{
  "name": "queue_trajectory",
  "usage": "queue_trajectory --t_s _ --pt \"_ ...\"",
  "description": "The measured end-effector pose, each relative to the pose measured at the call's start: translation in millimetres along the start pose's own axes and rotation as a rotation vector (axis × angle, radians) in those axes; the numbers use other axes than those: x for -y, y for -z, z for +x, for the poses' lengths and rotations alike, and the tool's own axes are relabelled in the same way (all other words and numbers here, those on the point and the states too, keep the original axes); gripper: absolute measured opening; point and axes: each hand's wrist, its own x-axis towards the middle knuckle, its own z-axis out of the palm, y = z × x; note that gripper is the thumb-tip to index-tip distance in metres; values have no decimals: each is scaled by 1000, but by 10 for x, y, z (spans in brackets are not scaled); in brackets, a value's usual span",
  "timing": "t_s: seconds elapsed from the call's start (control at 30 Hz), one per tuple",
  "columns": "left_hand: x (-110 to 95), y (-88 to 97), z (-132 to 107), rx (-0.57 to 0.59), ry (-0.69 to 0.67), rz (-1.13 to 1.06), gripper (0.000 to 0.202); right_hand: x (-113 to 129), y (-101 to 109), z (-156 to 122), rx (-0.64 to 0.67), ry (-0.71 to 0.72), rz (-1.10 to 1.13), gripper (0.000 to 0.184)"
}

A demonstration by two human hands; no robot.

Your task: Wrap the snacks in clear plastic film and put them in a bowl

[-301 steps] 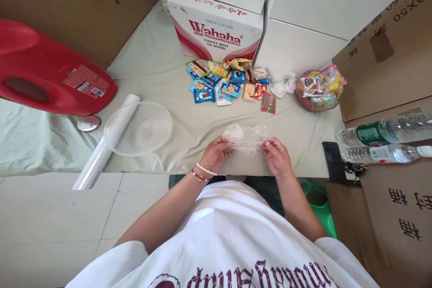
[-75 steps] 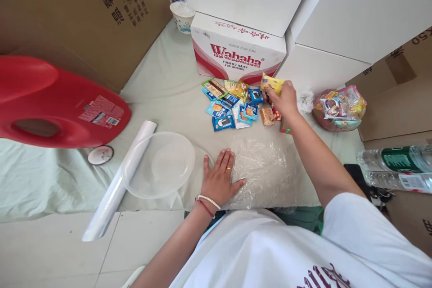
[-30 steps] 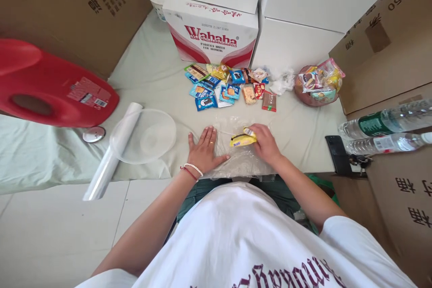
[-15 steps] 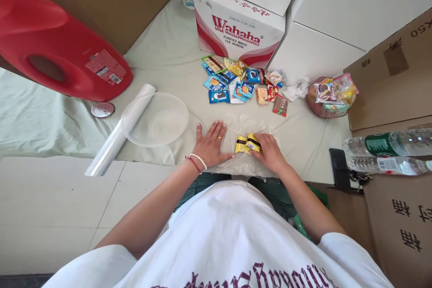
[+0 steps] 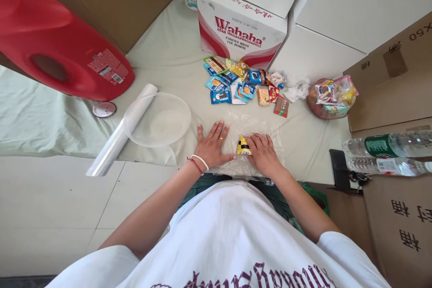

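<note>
A sheet of clear plastic film [image 5: 232, 167] lies wrinkled on the cloth in front of me. My left hand [image 5: 212, 146] presses flat on its left side, fingers spread, holding nothing. On the film is a yellow snack packet [image 5: 243, 146] with a black band. My right hand [image 5: 263, 154] covers its right end, fingers close together over it; whatever else lies under that hand is hidden. Beyond the film, several small wrapped snacks [image 5: 248, 90] in blue, red, brown and other colours lie in a loose heap.
To the left are a clear plastic lid or dish [image 5: 170, 121], a roll of film [image 5: 114, 144], a round cap [image 5: 104, 109] and a big red jug [image 5: 77, 60]. A Wahaha carton [image 5: 239, 31] stands behind; a snack bowl [image 5: 315, 105], black phone [image 5: 339, 168] and bottles [image 5: 378, 145] are at right.
My right hand has turned and lowered over the yellow packets, from pinching one above another to covering them; just one still shows. My left hand stays flat on the film.
</note>
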Motion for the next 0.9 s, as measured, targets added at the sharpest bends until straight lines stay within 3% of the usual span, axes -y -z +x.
queue_trajectory --t_s 0.3,0.43,0.57,0.67,0.73,0.83,0.9 --pt "9 -23 -1 3 19 14 113 -294 30 -12 -60 -32 -3 68" --pt "9 -22 1 8 20 20 115 -231 24 24 -82 1 35 66" --pt "13 4 3 5 24 16 113 -149 -25 47 -5 40 51 67" --pt "27 45 -44 -33 13 22 101 -168 -2 8 1 48 93 67" --pt "46 75 -112 -74 -35 36 82 -209 66 -83 -46 75 159 65" --pt "105 105 -235 -93 -169 23 55 -265 181 -353 -135 142 294 60" --pt "176 110 -301 -73 -241 -26 55 -284 195 -595 -156 182 343 63"
